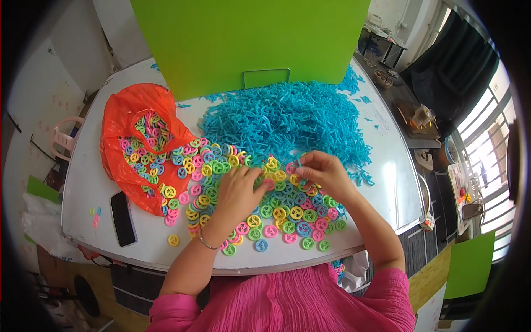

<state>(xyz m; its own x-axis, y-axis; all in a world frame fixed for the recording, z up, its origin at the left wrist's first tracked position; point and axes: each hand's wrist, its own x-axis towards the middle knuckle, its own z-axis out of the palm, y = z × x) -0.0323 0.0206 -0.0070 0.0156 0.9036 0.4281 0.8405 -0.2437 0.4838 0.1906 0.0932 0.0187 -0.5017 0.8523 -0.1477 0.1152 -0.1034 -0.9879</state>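
Many small plastic wheels [289,238] in pink, yellow, green and blue lie spread over the white table [381,207]. Just beyond them rises a heap of thin blue plastic pieces [287,116]. My left hand [238,192] is closed over the wheels, with a pink wheel [269,184] between thumb and fingers. To its right, my right hand [327,176] pinches a small blue piece [300,164] between thumb and forefinger. The two hands are a short way apart, above the wheels.
An orange-red plastic bag [119,116], partly full of wheels, lies open at the left. Near it is a black phone [123,218]. A large green board [249,41] stands upright behind the blue heap. A few loose bits [95,217] lie by the left edge.
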